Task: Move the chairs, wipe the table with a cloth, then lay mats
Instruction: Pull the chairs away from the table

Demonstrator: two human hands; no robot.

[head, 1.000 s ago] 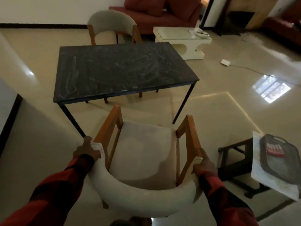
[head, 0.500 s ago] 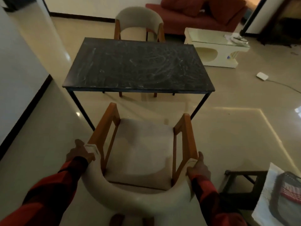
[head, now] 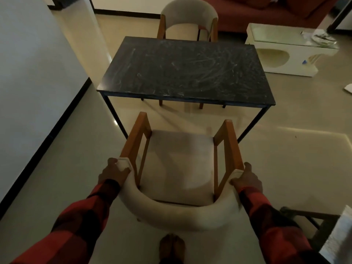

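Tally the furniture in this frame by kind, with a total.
Chairs: 2, the near chair held by the left hand and right hand, and the far chair
Dark table: 1
White coffee table: 1
Red sofa: 1
Dark stool: 1
Total: 6

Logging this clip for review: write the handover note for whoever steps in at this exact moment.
Left hand grips the left end of the near chair's curved backrest; right hand grips the right end.
The near chair stands clear of the black table, seat facing it. The far chair sits at the table's opposite side.
Done: near chair pulled out.
Left: set it aside, move the far chair, wipe the smeared tabletop, lay mats. No cloth is in view.
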